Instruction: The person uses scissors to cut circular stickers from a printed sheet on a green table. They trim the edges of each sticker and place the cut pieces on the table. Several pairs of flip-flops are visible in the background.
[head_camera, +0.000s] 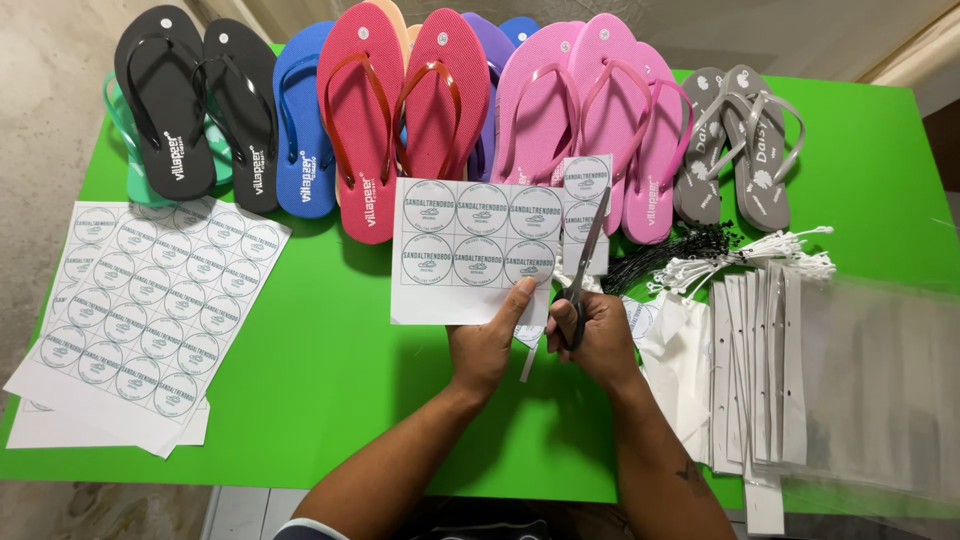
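Note:
My left hand (487, 345) pinches the lower right edge of a white sheet of round printed labels (460, 260), holding it up over the green table (330, 360). My right hand (598, 335) grips black-handled scissors (585, 265), whose blades point up and away along the sheet's right side. A narrow column of two labels (585, 205) stands to the right of the blades, partly split from the sheet. A thin paper strip (530, 360) hangs below my hands.
Label sheets (150, 300) lie stacked at the left. Flip-flops line the far edge: black (195, 100), blue (300, 120), red (400, 100), pink (600, 110), grey (740, 140). Clear plastic bags (850, 380) and black and white tag ties (720, 255) lie at right.

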